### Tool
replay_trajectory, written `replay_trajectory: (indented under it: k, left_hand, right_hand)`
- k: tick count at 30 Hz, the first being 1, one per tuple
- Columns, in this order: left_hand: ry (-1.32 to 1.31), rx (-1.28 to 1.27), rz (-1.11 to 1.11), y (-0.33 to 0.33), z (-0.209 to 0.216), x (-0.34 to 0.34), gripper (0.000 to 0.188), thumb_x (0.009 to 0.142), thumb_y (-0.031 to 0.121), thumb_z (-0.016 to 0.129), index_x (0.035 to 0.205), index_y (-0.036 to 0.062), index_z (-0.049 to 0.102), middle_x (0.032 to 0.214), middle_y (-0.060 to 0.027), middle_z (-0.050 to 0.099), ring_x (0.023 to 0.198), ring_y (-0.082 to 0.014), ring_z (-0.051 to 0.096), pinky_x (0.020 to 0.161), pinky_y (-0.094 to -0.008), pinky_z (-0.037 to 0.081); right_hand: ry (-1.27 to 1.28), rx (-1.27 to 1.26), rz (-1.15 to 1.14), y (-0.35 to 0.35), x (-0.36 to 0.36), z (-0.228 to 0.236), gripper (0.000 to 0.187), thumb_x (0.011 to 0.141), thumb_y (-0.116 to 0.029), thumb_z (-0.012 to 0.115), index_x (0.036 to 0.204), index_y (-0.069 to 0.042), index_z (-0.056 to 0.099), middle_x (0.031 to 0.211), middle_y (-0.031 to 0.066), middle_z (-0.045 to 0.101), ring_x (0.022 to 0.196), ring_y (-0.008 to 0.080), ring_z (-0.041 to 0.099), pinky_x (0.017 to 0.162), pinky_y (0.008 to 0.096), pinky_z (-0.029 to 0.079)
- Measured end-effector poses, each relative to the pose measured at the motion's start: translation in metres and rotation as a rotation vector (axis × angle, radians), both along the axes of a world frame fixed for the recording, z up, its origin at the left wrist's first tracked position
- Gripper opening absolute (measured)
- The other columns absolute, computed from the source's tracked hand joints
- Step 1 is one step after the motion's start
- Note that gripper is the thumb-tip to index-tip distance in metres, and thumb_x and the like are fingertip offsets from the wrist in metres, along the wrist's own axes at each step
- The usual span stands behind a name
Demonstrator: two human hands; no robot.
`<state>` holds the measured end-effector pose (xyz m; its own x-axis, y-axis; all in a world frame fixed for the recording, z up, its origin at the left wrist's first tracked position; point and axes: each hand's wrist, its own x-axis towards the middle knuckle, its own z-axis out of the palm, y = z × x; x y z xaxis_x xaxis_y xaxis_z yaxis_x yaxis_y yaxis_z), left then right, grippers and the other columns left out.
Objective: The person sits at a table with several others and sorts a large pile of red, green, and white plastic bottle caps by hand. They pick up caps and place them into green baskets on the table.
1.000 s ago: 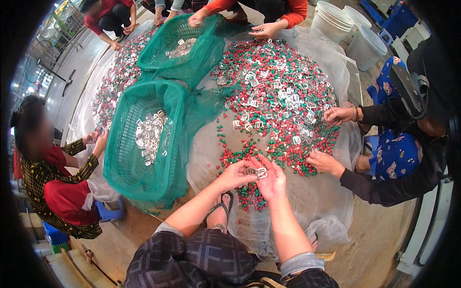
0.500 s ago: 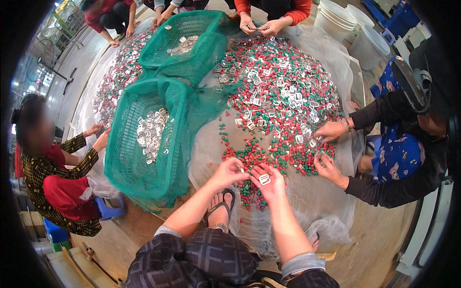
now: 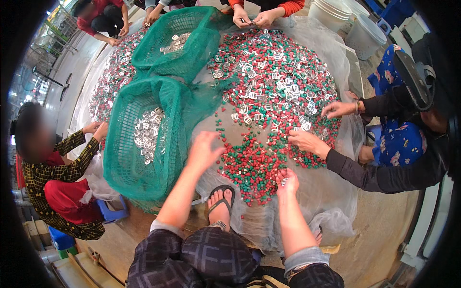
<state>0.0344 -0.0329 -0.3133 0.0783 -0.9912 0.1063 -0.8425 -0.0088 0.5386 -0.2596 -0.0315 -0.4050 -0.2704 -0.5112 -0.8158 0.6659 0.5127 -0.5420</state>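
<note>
My right hand [image 3: 287, 182] is closed around a pale slotted metal buckle [image 3: 284, 182], part of which shows between the fingers. It hovers at the right edge of a heap of red and green pellets [image 3: 254, 165]. To the left, my left hand [image 3: 204, 150] is above the grey sheet, between the heap and the nearer green basket [image 3: 115, 163]. Its fingers are loosely bent and apart, slightly blurred, with nothing visible in them. Silvery buckles [image 3: 150, 136] lie piled inside that netted basket.
A second green basket [image 3: 144, 55] with buckles stands behind. Buckles mixed with pellets [image 3: 273, 77] spread across the far sheet. At the right, a co-worker's hands [image 3: 307, 142] reach into the pile; other people sit left and far. White buckets [image 3: 365, 41] stand far right.
My hands have moved apart: the left went up and leftward, the right slightly right with its fingers curled over the buckle. The co-worker's nearer hand at right has reached further into the pile.
</note>
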Motion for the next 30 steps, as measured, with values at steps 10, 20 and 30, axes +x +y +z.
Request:
replay_trajectory:
  k: [10,20,30]
  left_hand:
    - [0.169,0.321,-0.429,0.043,-0.053,-0.152,0.065,0.075,0.028,0.065,0.131,0.0124,0.036,0.119,-0.0196,0.042,0.109,-0.0376,0.043,0.092,-0.0439,0.039]
    - [0.649,0.262,-0.396,0.016,-0.022,-0.134,0.041,0.07,0.01,0.071,0.109,0.0072,0.058,0.098,-0.008,0.055,0.075,-0.0151,0.06,0.065,-0.0285,0.049]
    - [0.604,0.349,-0.277,0.019,-0.041,-0.106,0.018,0.083,0.009,0.054,0.099,0.0013,0.06,0.072,-0.0085,0.063,0.062,-0.0118,0.062,0.057,-0.0276,0.049]
  right_hand:
    - [0.04,-0.003,-0.06,0.003,-0.018,-0.004,0.019,0.087,-0.015,0.044,0.101,-0.007,0.052,0.078,0.0077,0.06,0.063,0.0171,0.059,0.049,0.026,0.048]
    - [-0.5,-0.279,0.46,-0.01,0.012,0.047,0.062,0.086,-0.056,0.039,0.128,-0.01,0.036,0.113,0.0191,0.053,0.095,0.0283,0.054,0.083,0.042,0.043]
    - [-0.519,-0.226,0.677,0.002,0.024,0.038,0.068,0.087,-0.058,0.036,0.137,-0.015,0.024,0.116,0.014,0.047,0.102,0.0259,0.048,0.091,0.0389,0.037]
